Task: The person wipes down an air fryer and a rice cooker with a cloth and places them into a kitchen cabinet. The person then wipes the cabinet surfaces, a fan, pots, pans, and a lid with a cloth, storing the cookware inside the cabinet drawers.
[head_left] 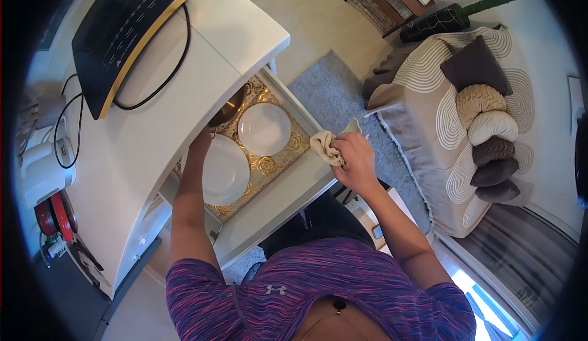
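Observation:
My right hand [354, 158] is closed around a crumpled cream cloth [326, 147], just beyond the front of a pulled-out white drawer [275, 185]. My left hand [199, 143] reaches into the drawer's left side, under the countertop edge; its fingers are mostly hidden, so I cannot tell what they hold. Close to it lies a large white plate [225, 172]. A smaller white plate [264, 129] rests further right, on a gold-patterned liner [263, 164]. Behind them, a dark brown, shiny round dish [229, 109] is partly covered by the countertop.
Above the drawer, the white countertop [208, 35] carries a black cooktop [131, 29] with a gold edge and a loose cable [177, 71]. Red-rimmed cookware [55, 215] stands at the left. Beyond the drawer are a grey rug [327, 87] and a sofa with several cushions [487, 105].

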`<state>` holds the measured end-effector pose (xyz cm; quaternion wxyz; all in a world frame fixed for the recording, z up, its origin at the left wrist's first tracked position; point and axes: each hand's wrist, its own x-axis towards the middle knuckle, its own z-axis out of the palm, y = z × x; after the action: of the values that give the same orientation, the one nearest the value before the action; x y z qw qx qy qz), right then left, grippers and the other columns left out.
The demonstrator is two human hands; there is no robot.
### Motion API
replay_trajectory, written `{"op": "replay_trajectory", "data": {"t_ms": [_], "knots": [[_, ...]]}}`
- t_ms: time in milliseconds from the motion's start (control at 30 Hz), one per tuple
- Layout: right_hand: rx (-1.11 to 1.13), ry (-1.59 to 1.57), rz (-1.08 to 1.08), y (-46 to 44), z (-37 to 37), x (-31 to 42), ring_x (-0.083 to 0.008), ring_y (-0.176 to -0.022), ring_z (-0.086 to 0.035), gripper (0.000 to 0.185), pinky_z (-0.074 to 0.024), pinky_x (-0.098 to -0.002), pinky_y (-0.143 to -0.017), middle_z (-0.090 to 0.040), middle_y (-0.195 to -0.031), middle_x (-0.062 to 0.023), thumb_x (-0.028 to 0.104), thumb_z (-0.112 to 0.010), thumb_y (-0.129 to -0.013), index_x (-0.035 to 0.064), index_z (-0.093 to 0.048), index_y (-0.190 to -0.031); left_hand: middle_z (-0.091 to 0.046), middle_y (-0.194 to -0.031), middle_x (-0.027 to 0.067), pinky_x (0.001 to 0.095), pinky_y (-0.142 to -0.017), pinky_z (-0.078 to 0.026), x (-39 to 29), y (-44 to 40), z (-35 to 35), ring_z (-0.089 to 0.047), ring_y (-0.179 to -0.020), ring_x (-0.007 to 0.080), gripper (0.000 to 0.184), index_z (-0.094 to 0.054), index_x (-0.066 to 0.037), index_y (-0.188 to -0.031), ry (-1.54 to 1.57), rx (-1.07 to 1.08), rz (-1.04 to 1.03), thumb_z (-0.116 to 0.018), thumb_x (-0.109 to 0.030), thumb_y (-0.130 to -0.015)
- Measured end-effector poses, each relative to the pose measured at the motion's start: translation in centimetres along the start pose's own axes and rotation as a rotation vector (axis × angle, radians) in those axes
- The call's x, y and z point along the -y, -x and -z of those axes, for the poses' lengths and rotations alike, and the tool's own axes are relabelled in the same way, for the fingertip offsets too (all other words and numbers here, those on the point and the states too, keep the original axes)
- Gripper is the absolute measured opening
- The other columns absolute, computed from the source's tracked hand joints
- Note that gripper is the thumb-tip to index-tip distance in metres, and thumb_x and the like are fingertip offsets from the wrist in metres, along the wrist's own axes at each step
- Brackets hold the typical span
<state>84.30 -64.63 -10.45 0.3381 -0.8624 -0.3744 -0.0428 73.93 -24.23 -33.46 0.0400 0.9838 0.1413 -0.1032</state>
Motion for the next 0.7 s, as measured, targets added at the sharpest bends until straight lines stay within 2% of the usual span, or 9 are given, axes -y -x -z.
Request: {"op": "replay_trajectory", "data": {"t_ms": [33,100,133,200,233,333,433,567,700], "knots": [[-0.002,0.002,-0.012,0.1,0.0,-0.1,-0.0257,-0.074,-0.053,0.031,-0.0428,-0.0351,-0.065,-0.055,-0.083,-0.0077,0.006,-0.066,-0.054,0.0058,-0.055,-0.083,-0.056,-0.107,0.0215,0.0436,-0.091,-0.04,-2.4,-0.4,1.5,-0.053,-0.102,0.036,0.052,-0.049,0.0,-0.118,-0.002,0.006,-0.011,-0.066,-0.016,-0.072],[-0.011,0.003,-0.009,0.3,-0.2,-0.2,-0.0254,-0.074,-0.053,0.032,-0.0428,-0.0349,-0.064,-0.055,-0.084,-0.0075,0.006,-0.066,-0.053,0.006,-0.055,-0.084,-0.055,-0.109,0.0193,0.0431,-0.091,-0.04,-7.5,-1.1,5.3,-0.052,-0.104,0.0359,0.049,-0.046,-0.001,-0.118,0.147,-0.159,-0.109,-0.062,-0.017,-0.074],[-0.015,0.005,-0.019,0.4,-0.2,-0.2,-0.0254,-0.074,-0.053,0.032,-0.0428,-0.0349,-0.064,-0.055,-0.084,-0.0075,0.006,-0.066,-0.053,0.006,-0.055,-0.084,-0.055,-0.109,0.0193,0.0431,-0.091,-0.04,-7.4,-1.2,4.4,-0.052,-0.104,0.0359,0.049,-0.046,-0.001,-0.118,0.146,-0.154,-0.119,-0.062,-0.017,-0.074],[-0.005,-0.013,-0.004,0.3,-0.1,-0.2,-0.0253,-0.075,-0.053,0.033,-0.0427,-0.0348,-0.064,-0.055,-0.084,-0.0076,0.006,-0.066,-0.053,0.0061,-0.054,-0.084,-0.059,-0.093,0.0151,0.0439,-0.083,-0.045,-6.3,-2.0,1.0,-0.057,-0.091,0.0336,0.024,-0.055,-0.006,-0.098,-0.158,-0.17,-0.258,-0.056,-0.019,-0.078],[-0.009,-0.004,-0.012,0.3,-0.1,-0.3,-0.0253,-0.075,-0.053,0.033,-0.0427,-0.0348,-0.064,-0.055,-0.084,-0.0076,0.006,-0.066,-0.053,0.0061,-0.054,-0.084,-0.057,-0.088,0.0112,0.0409,-0.074,-0.049,-5.2,-2.6,-0.4,-0.058,-0.084,0.0295,0.015,-0.053,-0.008,-0.09,-0.142,-0.079,-0.21,-0.055,-0.018,-0.079],[-0.028,-0.01,-0.008,0.6,-0.3,-0.4,-0.0249,-0.075,-0.053,0.032,-0.0426,-0.0346,-0.064,-0.054,-0.084,-0.0074,0.006,-0.066,-0.053,0.0065,-0.055,-0.084,-0.056,-0.09,0.0109,0.0381,-0.068,-0.051,-4.2,-1.6,1.6,-0.058,-0.085,0.0292,0.013,-0.053,-0.008,-0.09,-0.177,-0.067,-0.25,-0.052,-0.017,-0.081],[-0.054,-0.025,-0.002,0.6,-0.4,-0.5,-0.0245,-0.074,-0.053,0.032,-0.0425,-0.0342,-0.063,-0.054,-0.083,-0.0073,0.007,-0.065,-0.053,0.0068,-0.055,-0.083,-0.057,-0.092,0.0113,0.0381,-0.07,-0.05,-2.3,-1.2,1.9,-0.058,-0.088,0.0282,0.015,-0.054,-0.007,-0.094,-0.108,0.015,-0.356,-0.05,-0.014,-0.082],[-0.049,-0.034,0.003,0.8,-0.5,-0.6,-0.0244,-0.073,-0.053,0.031,-0.0423,-0.0338,-0.063,-0.054,-0.083,-0.0073,0.007,-0.065,-0.054,0.0068,-0.055,-0.083,-0.057,-0.097,0.0117,0.0383,-0.079,-0.048,-1.4,-0.3,1.5,-0.057,-0.093,0.0274,0.02,-0.055,-0.007,-0.101,-0.06,0.013,-0.32,-0.049,-0.01,-0.081],[-0.047,-0.021,0.017,0.7,-0.5,-0.7,-0.0245,-0.073,-0.053,0.032,-0.0424,-0.0336,-0.063,-0.054,-0.083,-0.0074,0.008,-0.066,-0.054,0.0067,-0.055,-0.084,-0.058,-0.106,0.0083,0.0381,-0.086,-0.045,0.3,0.1,1.1,-0.056,-0.097,0.0271,0.023,-0.058,-0.009,-0.1,-0.079,-0.091,-0.382,-0.05,-0.007,-0.078]]}}
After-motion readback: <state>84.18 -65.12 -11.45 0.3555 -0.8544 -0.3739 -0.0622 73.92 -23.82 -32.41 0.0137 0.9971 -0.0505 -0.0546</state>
